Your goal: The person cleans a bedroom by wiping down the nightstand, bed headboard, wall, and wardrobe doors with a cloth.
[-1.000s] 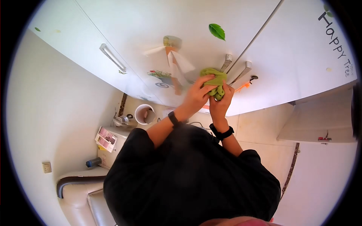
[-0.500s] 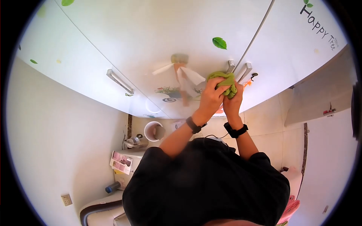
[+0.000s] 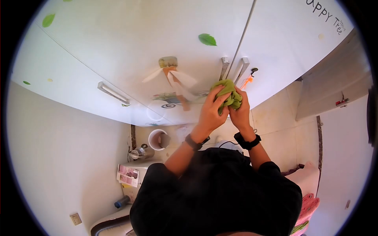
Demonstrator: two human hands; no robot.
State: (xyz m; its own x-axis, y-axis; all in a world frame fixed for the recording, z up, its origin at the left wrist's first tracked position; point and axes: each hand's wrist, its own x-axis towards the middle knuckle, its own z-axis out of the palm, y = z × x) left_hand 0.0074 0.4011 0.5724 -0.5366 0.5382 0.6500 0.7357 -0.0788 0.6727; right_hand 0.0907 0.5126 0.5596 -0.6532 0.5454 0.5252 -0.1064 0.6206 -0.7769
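Note:
A crumpled green cloth (image 3: pixel 227 89) is bunched between my two hands in front of a white cabinet (image 3: pixel 130 35). My left hand (image 3: pixel 212 108) grips the cloth from the left, fingers bent over its folds. From the right, my right hand (image 3: pixel 240 112) is closed around it, with some fingers hidden behind. Just above the cloth are two upright metal handles, the left handle (image 3: pixel 224 67) and the right handle (image 3: pixel 243 67), on either side of a door seam. To their right, a dark hook (image 3: pixel 254 71) carries an orange tassel (image 3: pixel 247 82).
Another metal handle (image 3: pixel 113 93) sits on the cabinet's left door. Below it on the floor stand a white bin (image 3: pixel 157 138) and a metal kettle (image 3: pixel 141 152). A blue-capped bottle (image 3: pixel 122 202) lies farther down. Pink fabric (image 3: pixel 307 210) is at lower right.
Both hands and the cloth have come down and away from the handles, which are now more fully visible. The camera view has shifted, so the cabinet appears farther left.

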